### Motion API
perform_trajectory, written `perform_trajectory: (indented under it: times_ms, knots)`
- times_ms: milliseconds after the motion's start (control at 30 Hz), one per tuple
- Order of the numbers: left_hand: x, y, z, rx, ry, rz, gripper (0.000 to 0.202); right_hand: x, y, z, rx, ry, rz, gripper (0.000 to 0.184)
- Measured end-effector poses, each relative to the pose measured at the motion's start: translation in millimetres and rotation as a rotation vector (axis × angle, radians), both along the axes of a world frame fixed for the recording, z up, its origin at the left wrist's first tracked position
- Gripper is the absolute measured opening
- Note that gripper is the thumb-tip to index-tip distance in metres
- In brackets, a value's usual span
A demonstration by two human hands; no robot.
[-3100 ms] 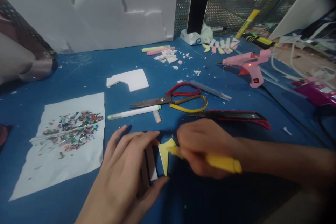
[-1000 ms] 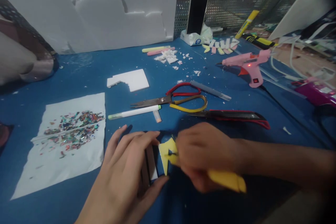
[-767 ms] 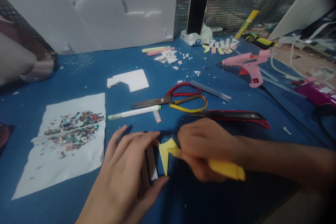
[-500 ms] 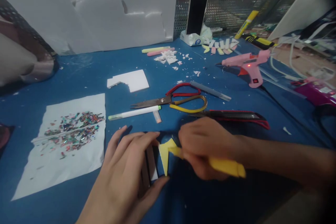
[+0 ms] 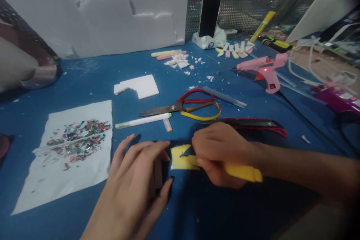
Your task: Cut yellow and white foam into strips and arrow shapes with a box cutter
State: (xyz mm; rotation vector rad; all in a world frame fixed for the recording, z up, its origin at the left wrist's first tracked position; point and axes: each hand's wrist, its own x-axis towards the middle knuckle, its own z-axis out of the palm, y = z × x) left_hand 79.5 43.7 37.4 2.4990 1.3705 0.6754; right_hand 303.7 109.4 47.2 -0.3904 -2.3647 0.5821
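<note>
My right hand (image 5: 222, 152) is closed round a yellow-handled craft knife (image 5: 242, 172), its tip on a small yellow paper piece (image 5: 178, 157) lying flat on the blue table (image 5: 84, 78). My left hand (image 5: 135, 187) rests on the table to the left of the piece. Its fingers are curled over a small dark block (image 5: 158, 170) and press it down. The yellow piece lies between the two hands.
Red-and-yellow scissors (image 5: 191, 105), a white pen (image 5: 143, 120), a dark red-edged cutter (image 5: 247, 123) and a clear glue stick (image 5: 225, 96) lie beyond the hands. White paper with glitter (image 5: 67, 150) lies left. A pink glue gun (image 5: 264, 68), foam scrap (image 5: 137, 86) and propped phone (image 5: 210, 11) are further back.
The yellow piece has gone from standing on edge against the block to lying flat. My right hand shifted slightly up and left with the knife. My left hand barely moved.
</note>
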Motion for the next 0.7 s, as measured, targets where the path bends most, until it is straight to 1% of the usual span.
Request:
perform_trajectory:
  times_ms: [100, 267, 433, 533, 700]
  knots:
    - [-0.2, 0.2, 0.1, 0.021, -0.016, -0.006, 0.047, -0.5, -1.5, 2.6, -0.051, 0.053, 0.018, 0.021]
    - [-1.5, 1.0, -0.7, 0.027, 0.001, 0.002, 0.052, 0.3, 0.6, 8.2, -0.109, 0.054, -0.053, 0.02]
    - [-1.6, 0.2, 0.5, 0.034, 0.033, -0.02, 0.056, 2.9, 1.6, 5.2, -0.247, 0.065, -0.088, 0.021]
    - [-1.4, -0.1, 0.7, 0.026, 0.066, -0.039, 0.058, 3.6, 2.1, 4.0, -0.296, 0.086, -0.11, 0.024]
    - [-1.1, -0.1, -0.6, 0.036, 0.036, -0.015, 0.059, 3.6, 3.2, 4.0, -0.32, 0.045, -0.048, 0.023]
